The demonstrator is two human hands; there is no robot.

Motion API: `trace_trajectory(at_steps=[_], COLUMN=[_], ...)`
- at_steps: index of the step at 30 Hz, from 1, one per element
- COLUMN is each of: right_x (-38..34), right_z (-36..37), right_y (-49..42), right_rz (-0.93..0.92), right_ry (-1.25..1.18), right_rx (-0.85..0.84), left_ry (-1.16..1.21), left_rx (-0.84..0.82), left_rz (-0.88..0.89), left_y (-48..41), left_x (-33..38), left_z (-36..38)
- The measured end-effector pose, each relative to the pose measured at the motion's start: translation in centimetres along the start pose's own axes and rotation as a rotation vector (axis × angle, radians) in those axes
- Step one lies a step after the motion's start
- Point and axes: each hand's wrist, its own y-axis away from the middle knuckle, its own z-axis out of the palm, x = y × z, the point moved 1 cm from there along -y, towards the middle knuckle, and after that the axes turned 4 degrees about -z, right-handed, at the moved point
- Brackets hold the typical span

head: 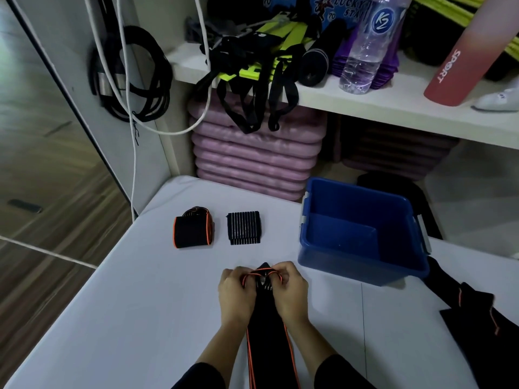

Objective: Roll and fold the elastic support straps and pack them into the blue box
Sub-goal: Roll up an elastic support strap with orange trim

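A long black strap with orange edges (265, 341) lies on the white table, running from the front edge towards the middle. My left hand (234, 293) and my right hand (289, 290) both grip its far end, which is curled over between my fingers. A rolled black and orange strap (192, 230) sits at the left of the table. Beside it lies a folded black ribbed strap (243, 228). The blue box (362, 234) stands open on the right, with nothing visible inside. More black straps with orange trim (474, 313) lie at the right edge.
Behind the table (126, 304) is a white shelf (365, 99) with a water bottle (368, 49), a pink sport bottle (460, 57), and black and yellow straps (252, 77) hanging over its edge. Stacked pink mats (252, 161) sit below. Black cables (134, 71) hang on the left.
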Motion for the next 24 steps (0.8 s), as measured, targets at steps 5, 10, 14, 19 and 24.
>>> trace_trajectory(at_steps=[5,10,14,19,24], right_x=[0.1,-0.2,-0.5,-0.8,-0.8], right_z=[0.2,-0.1,0.0,0.3,-0.1], right_y=[-0.2,-0.8,-1.1,-1.0,-1.4], right_rz=[-0.029,0.002,-0.005,-0.088,0.008], right_ry=[-0.050,-0.105,-0.104,-0.037,-0.091], right_rx=[0.009,0.062,0.099,0.027,-0.140], left_ry=[0.180,0.156,0.203,0.214,0.238], left_rx=[0.024,0.060,0.086,0.098,0.149], left_rz=[-0.072,-0.013,-0.078,-0.070,-0.106], left_y=[0.4,-0.2,-0.2,-0.3,-1.2], left_x=[0.8,1.5,2.1,2.5,2.3], left_z=[0.1,0.1,0.0,0.1,-0.2])
